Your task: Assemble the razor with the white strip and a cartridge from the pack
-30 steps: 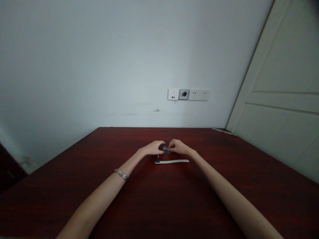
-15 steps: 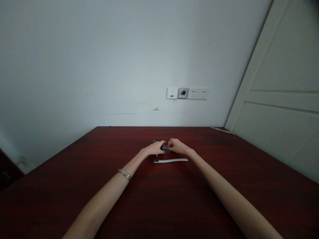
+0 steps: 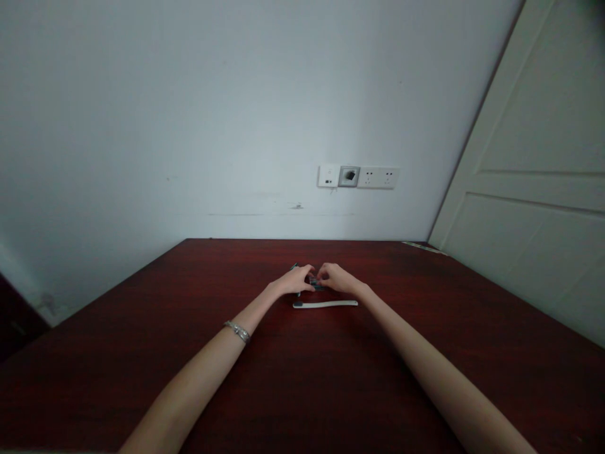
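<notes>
My left hand [image 3: 295, 280] is curved around a small dark object with grey stripes [image 3: 316, 284], its thumb and forefinger at the near and far sides. Parts of something dark [image 3: 293, 266] stick out behind that hand, mostly hidden by it. From the other side, my right hand [image 3: 334, 279] touches the striped object with bent, closed fingertips. What it may pinch is too small to make out. Just in front of both hands lies a white toothbrush [image 3: 328, 304], its dark-bristled head pointing left.
The dark red wooden table [image 3: 302, 378] reaches back to a pale wall [image 3: 236, 126]. Sockets and switch plates [image 3: 358, 177] are set in that wall. On the right a white panelled door [image 3: 534, 189] borders the table, with a thin light strip [image 3: 424, 248] at the back corner.
The view has shifted very slightly. My right fingertips have moved a little on the striped object; my left hand stays around it, and the toothbrush lies where it was.
</notes>
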Tool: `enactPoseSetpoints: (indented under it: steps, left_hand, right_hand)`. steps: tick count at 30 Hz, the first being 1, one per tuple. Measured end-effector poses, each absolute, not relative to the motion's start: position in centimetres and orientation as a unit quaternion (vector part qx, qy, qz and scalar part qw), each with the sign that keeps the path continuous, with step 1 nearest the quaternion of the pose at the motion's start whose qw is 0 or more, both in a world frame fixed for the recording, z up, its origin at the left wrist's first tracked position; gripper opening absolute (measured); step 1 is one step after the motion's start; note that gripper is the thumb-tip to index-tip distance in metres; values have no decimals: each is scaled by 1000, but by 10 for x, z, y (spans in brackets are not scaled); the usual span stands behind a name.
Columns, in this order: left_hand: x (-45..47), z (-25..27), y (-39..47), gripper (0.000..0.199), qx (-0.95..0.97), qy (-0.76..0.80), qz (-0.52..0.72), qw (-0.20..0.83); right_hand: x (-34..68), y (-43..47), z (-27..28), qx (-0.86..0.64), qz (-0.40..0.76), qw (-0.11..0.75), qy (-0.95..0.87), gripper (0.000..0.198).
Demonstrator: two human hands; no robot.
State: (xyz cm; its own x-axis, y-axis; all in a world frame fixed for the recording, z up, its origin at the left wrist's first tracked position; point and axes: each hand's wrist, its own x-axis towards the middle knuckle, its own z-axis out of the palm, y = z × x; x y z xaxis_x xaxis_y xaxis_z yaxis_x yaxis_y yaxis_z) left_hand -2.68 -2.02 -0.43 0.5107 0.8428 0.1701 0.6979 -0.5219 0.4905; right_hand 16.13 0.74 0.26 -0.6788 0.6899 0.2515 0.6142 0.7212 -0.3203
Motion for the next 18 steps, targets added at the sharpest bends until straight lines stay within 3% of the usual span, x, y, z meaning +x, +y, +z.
enactPoseSetpoints:
  steps: [14,18]
  left_hand:
    - [-26,-1,-23,61,845,467,191,177]
    - [-27,8,-27,50,846,451,214,186]
  right_hand:
    - [162,8,4,-315,111,223,-916,17]
    - [167,10,10,-314,118,268,-903,19]
